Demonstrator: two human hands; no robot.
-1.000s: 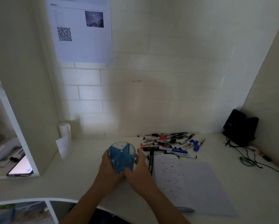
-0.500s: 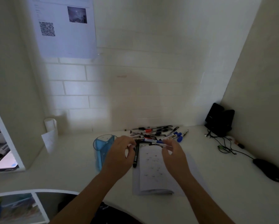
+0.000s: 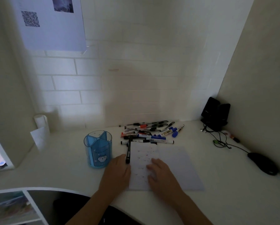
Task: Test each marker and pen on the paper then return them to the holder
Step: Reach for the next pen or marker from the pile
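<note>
A blue see-through pen holder (image 3: 98, 150) with dividers stands empty on the white desk, left of the paper. The paper (image 3: 171, 166) lies flat with small marks on its left half. My left hand (image 3: 118, 170) rests flat at the paper's left edge, fingers apart, holding nothing. My right hand (image 3: 160, 172) lies palm down on the paper, holding nothing. A black marker (image 3: 128, 151) lies along the paper's left edge, just beyond my left fingertips. A pile of several markers and pens (image 3: 150, 132) lies behind the paper.
A black mouse (image 3: 262, 163) and its cable (image 3: 220, 142) sit at the right. A black speaker (image 3: 215, 112) stands in the back right corner. A paper roll (image 3: 41, 122) stands at the back left. A white shelf unit (image 3: 8, 111) borders the left.
My hands let go of the holder a second ago, moved to the paper and now press flat on it. The holder stands alone at the left.
</note>
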